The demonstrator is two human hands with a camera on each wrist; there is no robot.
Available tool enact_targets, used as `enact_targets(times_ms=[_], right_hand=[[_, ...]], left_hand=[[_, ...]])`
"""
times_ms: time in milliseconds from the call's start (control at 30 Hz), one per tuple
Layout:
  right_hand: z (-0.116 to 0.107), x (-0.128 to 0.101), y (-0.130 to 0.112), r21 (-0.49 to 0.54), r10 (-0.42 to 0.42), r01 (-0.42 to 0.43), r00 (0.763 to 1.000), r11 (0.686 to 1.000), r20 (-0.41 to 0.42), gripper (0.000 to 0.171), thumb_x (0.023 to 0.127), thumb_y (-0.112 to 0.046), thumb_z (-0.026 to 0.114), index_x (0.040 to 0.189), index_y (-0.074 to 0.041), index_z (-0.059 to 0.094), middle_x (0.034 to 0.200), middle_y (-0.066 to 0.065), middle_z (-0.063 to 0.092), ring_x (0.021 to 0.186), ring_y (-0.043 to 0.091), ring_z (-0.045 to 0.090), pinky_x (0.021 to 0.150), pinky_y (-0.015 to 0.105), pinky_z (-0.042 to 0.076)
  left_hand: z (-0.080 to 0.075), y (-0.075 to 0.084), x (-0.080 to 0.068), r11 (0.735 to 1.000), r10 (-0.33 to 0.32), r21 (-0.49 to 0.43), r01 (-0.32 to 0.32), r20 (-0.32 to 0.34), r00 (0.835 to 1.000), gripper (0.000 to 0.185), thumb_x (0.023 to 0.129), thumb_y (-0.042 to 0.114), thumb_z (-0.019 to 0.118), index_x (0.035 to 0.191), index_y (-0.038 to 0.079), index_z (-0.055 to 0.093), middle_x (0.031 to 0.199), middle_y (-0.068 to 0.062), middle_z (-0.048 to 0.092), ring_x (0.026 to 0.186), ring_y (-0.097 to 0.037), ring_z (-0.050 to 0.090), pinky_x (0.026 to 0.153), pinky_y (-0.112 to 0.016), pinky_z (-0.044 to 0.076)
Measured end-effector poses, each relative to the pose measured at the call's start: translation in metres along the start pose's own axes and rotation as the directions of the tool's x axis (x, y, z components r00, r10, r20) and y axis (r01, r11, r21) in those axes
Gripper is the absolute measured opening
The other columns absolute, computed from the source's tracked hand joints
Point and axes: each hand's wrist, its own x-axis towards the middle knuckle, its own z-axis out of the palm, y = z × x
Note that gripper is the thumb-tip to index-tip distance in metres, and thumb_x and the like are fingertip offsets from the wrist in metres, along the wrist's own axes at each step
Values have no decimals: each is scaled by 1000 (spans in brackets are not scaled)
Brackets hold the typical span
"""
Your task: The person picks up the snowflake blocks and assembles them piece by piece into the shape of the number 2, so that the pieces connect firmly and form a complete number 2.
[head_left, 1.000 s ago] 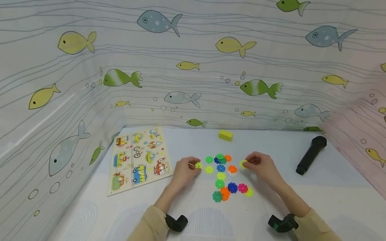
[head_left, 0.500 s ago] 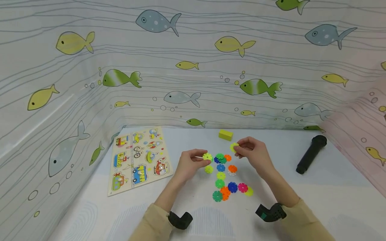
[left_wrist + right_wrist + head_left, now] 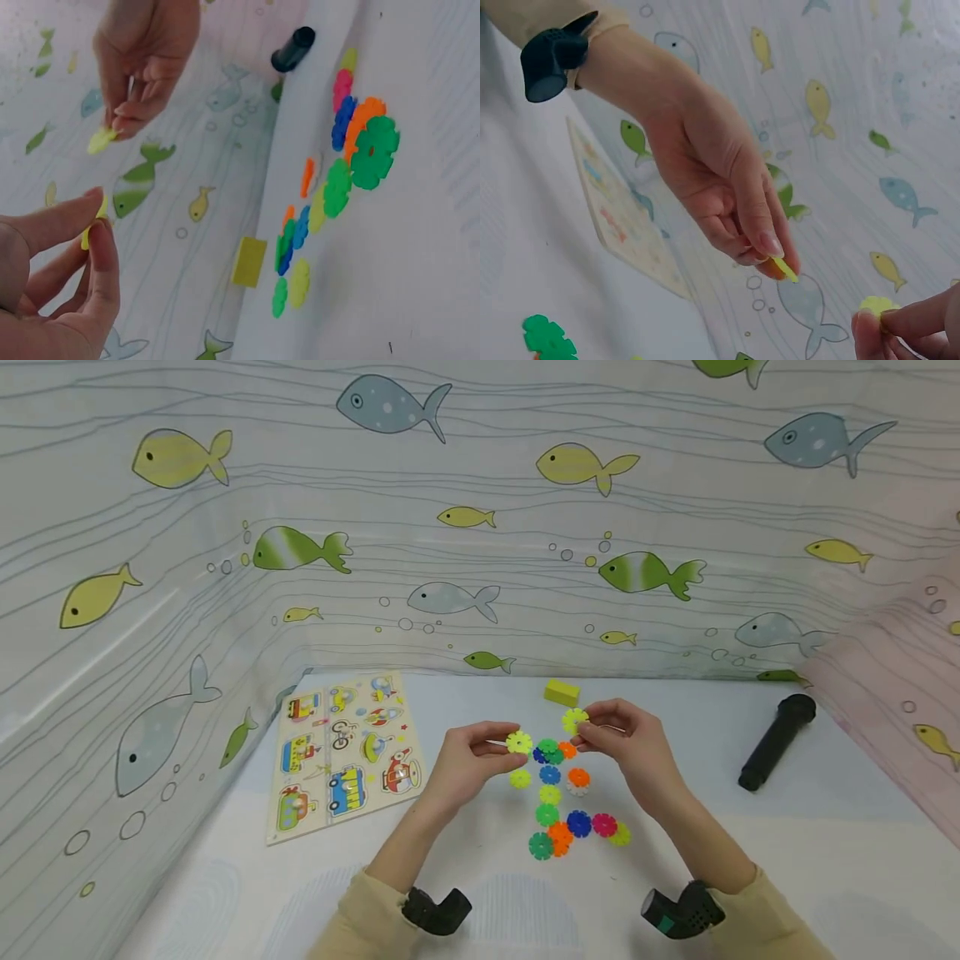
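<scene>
My left hand (image 3: 468, 760) pinches a yellow-green snowflake disc (image 3: 518, 743) between thumb and fingers, lifted above the table; the same disc shows edge-on in the right wrist view (image 3: 784, 268). My right hand (image 3: 618, 739) pinches a second yellow-green disc (image 3: 575, 721), also seen in the left wrist view (image 3: 100, 139). The two discs are held a short gap apart over a scatter of several coloured discs (image 3: 561, 802) lying on the white table (image 3: 225, 893).
A wooden vehicle puzzle board (image 3: 341, 752) lies at the left. A yellow block (image 3: 562, 692) sits behind the discs. A black cylinder (image 3: 776, 741) lies at the right. Fish-print curtain walls (image 3: 450, 527) enclose the table on three sides.
Both hands rose from the table, each carrying its yellow-green disc, and came toward each other above the pile of discs.
</scene>
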Motion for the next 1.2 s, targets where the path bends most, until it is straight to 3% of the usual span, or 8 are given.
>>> enact_targets(times_ms=[233, 500, 1000, 1200], right_hand=[[-3, 1, 3, 10, 17, -18, 999, 1000, 27, 33, 96, -18, 68, 120, 3, 57, 97, 8, 67, 87, 17, 73, 85, 25, 58], [1, 2, 5, 4, 41, -41, 997, 999, 72, 35, 96, -17, 67, 121, 6, 56, 101, 10, 70, 88, 16, 74, 85, 24, 57], [9, 2, 18, 4, 56, -57, 993, 998, 100, 32, 94, -18, 70, 115, 4, 61, 101, 12, 74, 94, 26, 75, 86, 29, 58], [12, 2, 21, 12, 53, -55, 992, 998, 115, 33, 93, -19, 72, 114, 5, 62, 101, 13, 75, 93, 23, 75, 86, 32, 58]], left_hand=[[-7, 7, -2, 999, 21, -30, -19, 40, 999, 45, 87, 11, 77, 130, 5, 65, 116, -13, 69, 95, -17, 69, 86, -28, 57], [-9, 7, -2, 999, 23, -29, -21, 38, 999, 46, 87, 10, 77, 131, 5, 64, 117, -12, 69, 95, -16, 69, 87, -29, 57], [-2, -1, -2, 999, 38, -4, -38, 4, 999, 41, 90, 13, 75, 130, 11, 66, 109, -11, 66, 92, -17, 69, 82, -24, 57], [2, -1, 0, 999, 33, -5, -33, 36, 999, 42, 91, 13, 73, 132, 11, 65, 109, -10, 64, 93, -16, 69, 84, -26, 57]])
